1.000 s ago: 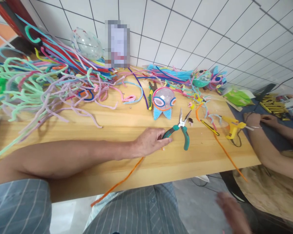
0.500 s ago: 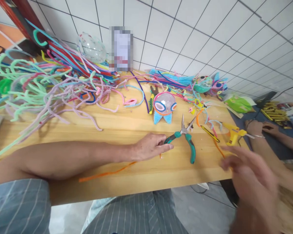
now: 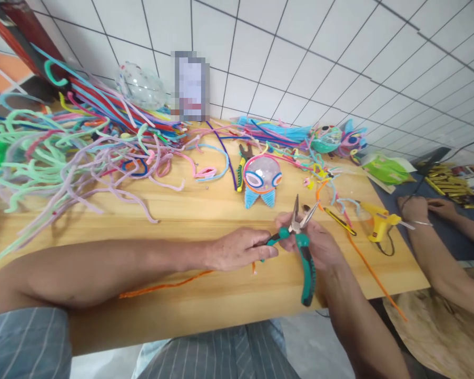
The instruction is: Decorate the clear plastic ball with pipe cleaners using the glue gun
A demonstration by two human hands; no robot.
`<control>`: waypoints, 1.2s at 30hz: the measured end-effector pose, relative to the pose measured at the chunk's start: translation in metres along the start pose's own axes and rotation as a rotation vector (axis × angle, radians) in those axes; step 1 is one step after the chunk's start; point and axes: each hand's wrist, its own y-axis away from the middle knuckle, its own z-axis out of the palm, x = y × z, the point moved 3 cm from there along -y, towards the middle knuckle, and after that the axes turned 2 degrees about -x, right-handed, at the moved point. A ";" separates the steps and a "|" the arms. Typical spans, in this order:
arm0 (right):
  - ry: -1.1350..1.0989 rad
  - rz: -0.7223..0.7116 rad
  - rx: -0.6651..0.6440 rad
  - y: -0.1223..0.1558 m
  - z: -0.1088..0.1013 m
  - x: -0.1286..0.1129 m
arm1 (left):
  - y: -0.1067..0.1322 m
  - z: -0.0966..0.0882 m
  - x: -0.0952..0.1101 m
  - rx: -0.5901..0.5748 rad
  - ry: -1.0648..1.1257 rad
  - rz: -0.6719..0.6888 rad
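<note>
Crossing the bench's (image 3: pixel 229 309) front edge, the right hand (image 3: pixel 322 243) now curls, hold unclear, behind pliers (image 3: pixel 296 227) the left hand (image 3: pixel 237 249) grips, bringing both together.

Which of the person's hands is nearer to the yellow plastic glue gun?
Right. The right hand is left of the yellow plastic glue gun, partly behind the green-handled metal pliers; the left hand, holding one pliers handle, is farther left.

Just below centre, the left hand (image 3: pixel 239 248) holds spread pliers (image 3: pixel 296 227) by one handle; the right hand (image 3: pixel 323 246) is behind them — whether touching is unclear. Fuzzy stems (image 3: pixel 82 156) tangle at upper left — a yellow glue gun (image 3: pixel 380 222) lies at right.
</note>
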 end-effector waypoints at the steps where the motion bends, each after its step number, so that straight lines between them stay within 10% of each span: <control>1: 0.006 -0.002 -0.025 -0.002 0.001 0.004 | 0.000 0.000 0.001 -0.034 0.007 0.005; 11: 0.333 -0.349 0.344 0.005 -0.010 -0.002 | 0.000 -0.002 0.000 -0.015 0.148 -0.099; 21: 0.205 -0.556 0.641 0.077 -0.071 -0.025 | 0.002 -0.002 -0.002 -0.004 0.181 -0.090; 30: 0.689 -0.239 0.140 0.031 0.025 -0.014 | 0.003 -0.002 0.001 -0.084 0.125 -0.029; 36: 0.421 -0.250 0.201 0.110 -0.018 -0.009 | 0.003 -0.002 -0.002 -0.051 0.131 -0.074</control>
